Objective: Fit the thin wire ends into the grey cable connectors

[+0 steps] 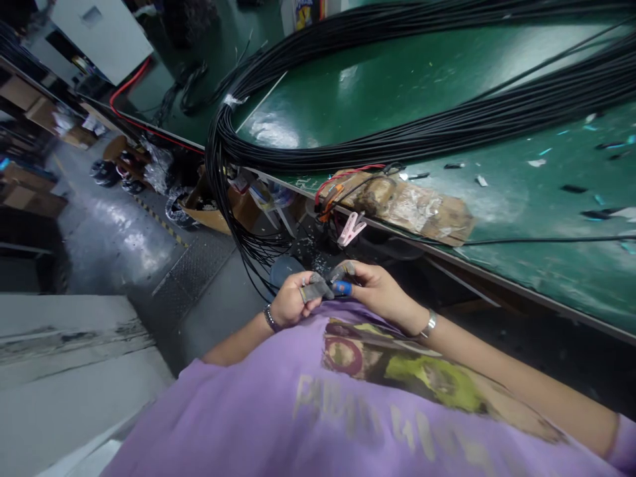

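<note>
Close in front of the purple shirt (238, 397), my left hand (298, 298) and my right hand (380, 291) meet with their fingertips pinched together. Grey wrapping covers fingers of my left hand; on my right hand there is grey wrapping and a blue band. Whatever sits between the fingertips is too small and hidden to make out. Black cables (236, 225) drop from the table edge and end low, just left of my left hand. A pink clip (352, 229) hangs at the table edge above my right hand.
A long bundle of black cables (318, 156) lies looped on the green table (397, 86). At its front edge sit a taped wooden block (422, 212) and red and orange wires (330, 199). Black and blue scraps (574, 189) are scattered right. A cardboard box (218, 205) stands below.
</note>
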